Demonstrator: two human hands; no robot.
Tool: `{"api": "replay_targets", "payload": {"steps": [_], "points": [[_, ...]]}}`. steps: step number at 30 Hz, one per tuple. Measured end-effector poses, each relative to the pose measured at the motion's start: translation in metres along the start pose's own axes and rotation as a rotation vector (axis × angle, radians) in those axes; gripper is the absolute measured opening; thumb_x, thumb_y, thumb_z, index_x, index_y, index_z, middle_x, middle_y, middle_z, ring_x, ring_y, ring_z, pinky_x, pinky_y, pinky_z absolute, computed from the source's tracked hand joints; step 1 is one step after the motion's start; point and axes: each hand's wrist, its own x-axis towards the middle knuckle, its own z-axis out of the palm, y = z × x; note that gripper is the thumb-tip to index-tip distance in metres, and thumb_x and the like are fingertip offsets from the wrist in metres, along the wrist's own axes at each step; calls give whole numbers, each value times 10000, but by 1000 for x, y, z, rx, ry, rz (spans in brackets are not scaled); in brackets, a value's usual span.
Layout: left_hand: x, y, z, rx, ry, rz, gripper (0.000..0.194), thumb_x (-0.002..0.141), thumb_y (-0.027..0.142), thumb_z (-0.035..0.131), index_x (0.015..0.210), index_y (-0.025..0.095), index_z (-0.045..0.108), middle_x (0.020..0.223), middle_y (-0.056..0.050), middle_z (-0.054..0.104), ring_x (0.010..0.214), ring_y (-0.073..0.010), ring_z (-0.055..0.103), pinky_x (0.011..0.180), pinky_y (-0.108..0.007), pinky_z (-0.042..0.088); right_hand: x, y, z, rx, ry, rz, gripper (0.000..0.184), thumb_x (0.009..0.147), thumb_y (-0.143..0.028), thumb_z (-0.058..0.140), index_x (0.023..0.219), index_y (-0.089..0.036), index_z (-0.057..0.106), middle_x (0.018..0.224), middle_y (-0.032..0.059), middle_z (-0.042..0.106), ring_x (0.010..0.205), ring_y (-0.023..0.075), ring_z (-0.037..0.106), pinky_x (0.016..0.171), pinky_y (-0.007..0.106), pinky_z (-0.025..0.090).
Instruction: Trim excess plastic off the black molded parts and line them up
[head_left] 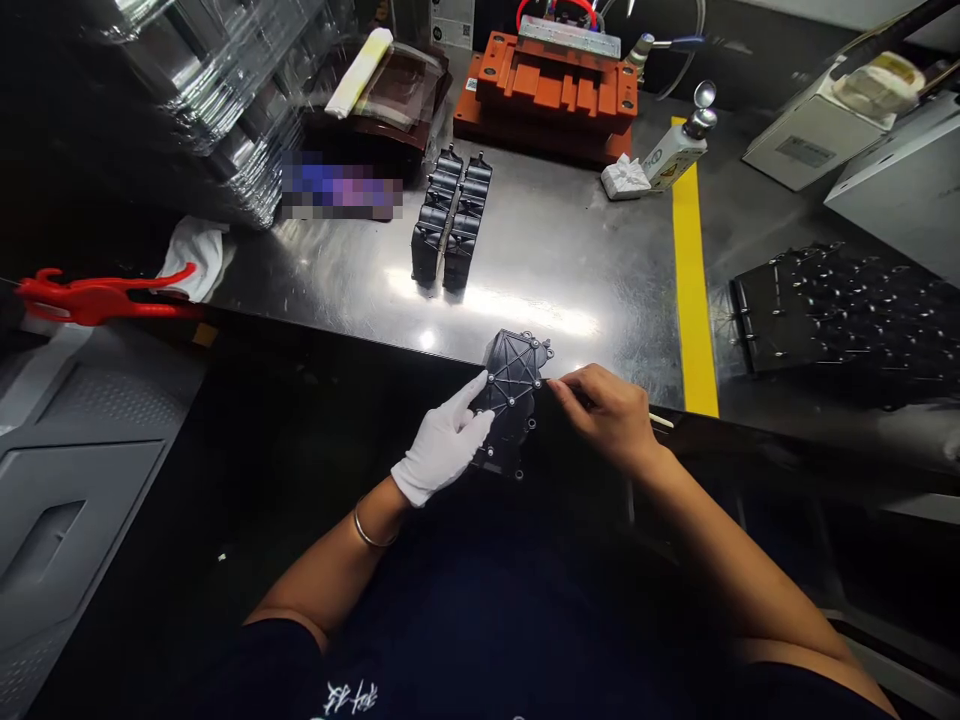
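My left hand [444, 447], in a white glove, grips a flat black moulded plastic part [517, 360] by its left side, thumb and forefinger lying on its face. Crossing ribs and small bright round studs mark that face, and ringed lugs run along its edge. The part is held at the table's front edge. At its right edge, my bare right hand [604, 415] is closed in a pinch around a slim tool [661, 422]. A pale end of the tool sticks out behind the hand, and a thin dark tip reaches the part. Its middle is hidden in the fingers.
Two black moulded parts [451, 220] stand on the metal table [555, 240]. Behind are an orange fixture [555, 95] and a white bottle [679, 155]. Yellow tape [694, 290] and many black parts [847, 320] lie right; wrapped stacks [217, 100] and a red tool [97, 297] left.
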Motion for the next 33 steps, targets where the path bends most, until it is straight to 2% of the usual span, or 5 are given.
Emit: {"api": "replay_targets", "payload": {"steps": [19,26,33], "points": [[-2,6,1,9,9,3,652,833,313,618,1440,177,423,524,82,428,492,-71,374,533,-198,402,-7,4,-1,117,2,56,236,900,-345,575,746,-191,666,657,22,662,576,129,594,540,255,414],[-2,6,3,-25,37,7,640,822,315,629,1420,164,457,524,86,411,489,-67,365,532,-199,404,-14,-7,2,149,-34,114,248,894,-365,576,737,-194,662,658,24,666,563,128,592,528,256,408],[-1,3,4,-32,38,8,643,822,323,630,1422,171,455,519,90,398,491,-68,365,531,-196,403,-15,-14,3,81,75,195,280,903,-376,561,701,-197,639,636,30,653,551,132,574,536,263,409]]}}
